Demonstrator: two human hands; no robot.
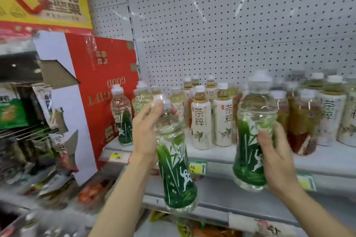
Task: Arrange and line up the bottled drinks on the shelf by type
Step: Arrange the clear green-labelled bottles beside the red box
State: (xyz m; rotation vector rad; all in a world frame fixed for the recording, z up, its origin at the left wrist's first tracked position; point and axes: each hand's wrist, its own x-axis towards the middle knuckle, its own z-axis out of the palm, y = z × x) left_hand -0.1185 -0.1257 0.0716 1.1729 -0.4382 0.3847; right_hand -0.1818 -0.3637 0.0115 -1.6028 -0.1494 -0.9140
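Observation:
My left hand [147,131] grips the upper part of a clear bottle with a green bamboo label [176,171], held in front of the shelf. In my right hand [275,159] is a second green-label bottle [252,140], gripped at its lower side and also off the shelf. Two more green-label bottles [123,117] stand at the shelf's left end. White-label tea bottles [201,121] fill the middle of the shelf [221,157]. Reddish-brown drink bottles [302,121] and more white-label ones [331,113] stand at the right.
A red and white gift carton [86,90] leans at the shelf's left end. A white pegboard wall [231,25] backs the shelf. Yellow price tags [196,167] hang on the shelf edge. Packaged snacks [48,159] crowd the rack at the left.

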